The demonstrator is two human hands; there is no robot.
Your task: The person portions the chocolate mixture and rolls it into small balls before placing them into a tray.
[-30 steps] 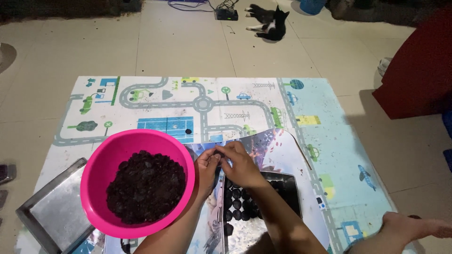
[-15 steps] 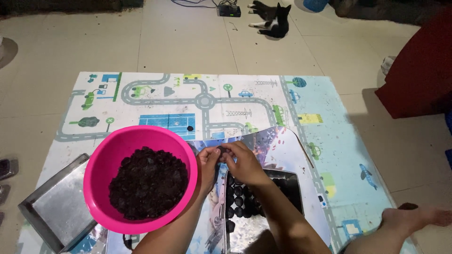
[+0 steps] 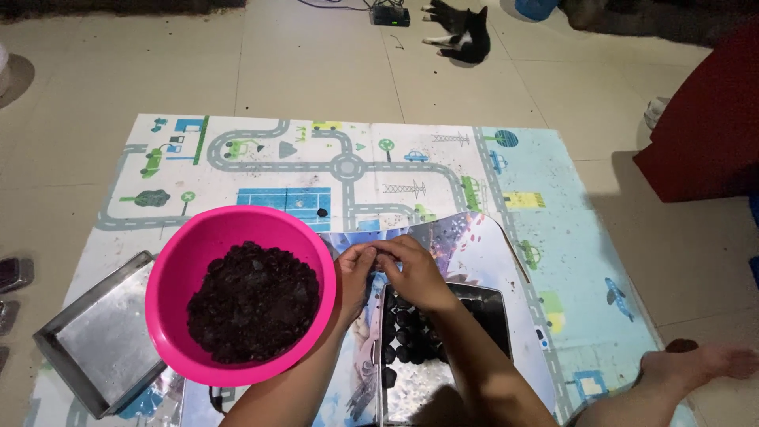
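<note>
My left hand [image 3: 354, 274] and my right hand [image 3: 413, 273] meet fingertip to fingertip above the near end of a metal tray [image 3: 500, 318]. Both hands are curled around a small dark lump that is mostly hidden between the fingers. The tray holds several small black balls [image 3: 406, 334] in rows. To the left, touching my left wrist, stands a pink bowl [image 3: 237, 218] half full of a dark crumbly mass [image 3: 253, 305]. My forearms cover the tray's front part.
Everything lies on a road-print play mat [image 3: 356, 158] on a tiled floor, with a shiny printed sheet [image 3: 474, 237] under the tray. An empty metal tray [image 3: 103, 340] sits at the left. My bare foot [image 3: 696, 364] rests at right. A black-and-white cat [image 3: 466, 32] lies far back.
My hands stay pressed together at the same spot, the fingers shifting slightly. The foot at the right has slid a little. The bowl and trays have not moved.
</note>
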